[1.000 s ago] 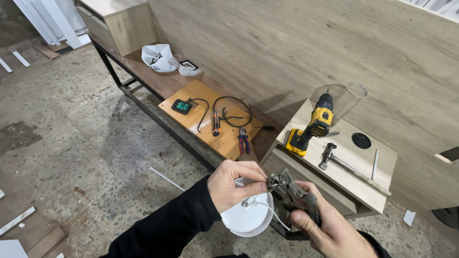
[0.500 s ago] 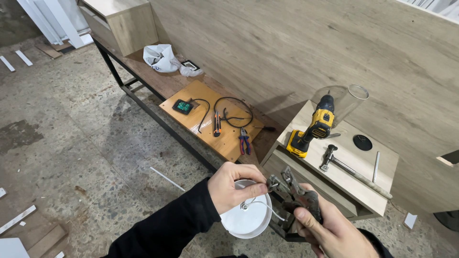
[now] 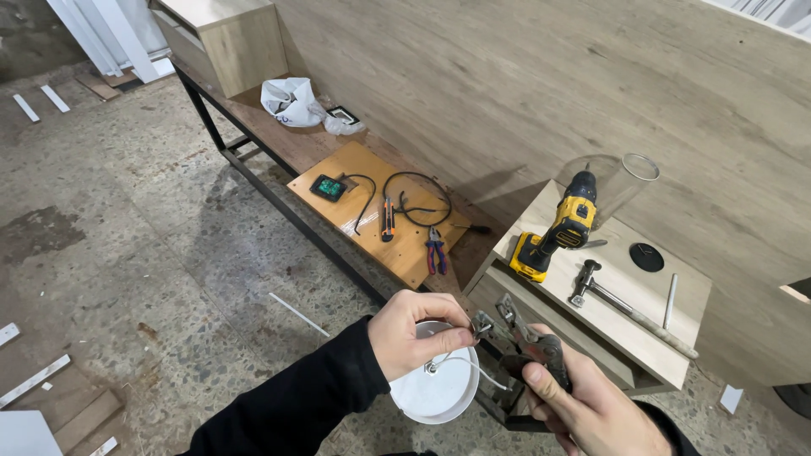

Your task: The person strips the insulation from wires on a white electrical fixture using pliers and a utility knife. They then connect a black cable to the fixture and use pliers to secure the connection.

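Wood-grain panelling (image 3: 524,93) covers the wall behind a long low bench (image 3: 279,143) on a black metal frame. On the bench lies an orange-brown board (image 3: 380,228) carrying a small green-faced meter (image 3: 328,187), black cable (image 3: 418,198), an orange-handled utility knife (image 3: 387,221) and red-and-blue pliers (image 3: 436,252); a crumpled white bag (image 3: 291,101) sits farther along. Beside the bench, a pale cabinet top (image 3: 625,312) holds a yellow-and-black cordless drill (image 3: 559,230), a clear glass cylinder (image 3: 621,177), a hammer (image 3: 625,304), a black round disc (image 3: 647,257) and a white rod (image 3: 671,301).

In the foreground, the left hand (image 3: 414,333), in a black sleeve, is closed with thumb and fingertips pinching thin wires at the top of a white round lamp fitting (image 3: 435,390), which hangs below both hands, over the floor. The right hand (image 3: 583,405) is wrapped round the handles of a metal wire stripper (image 3: 528,342); its head stands just beside the pinched wires, and contact cannot be made out. A thin white wire (image 3: 473,365) curves across the fitting.
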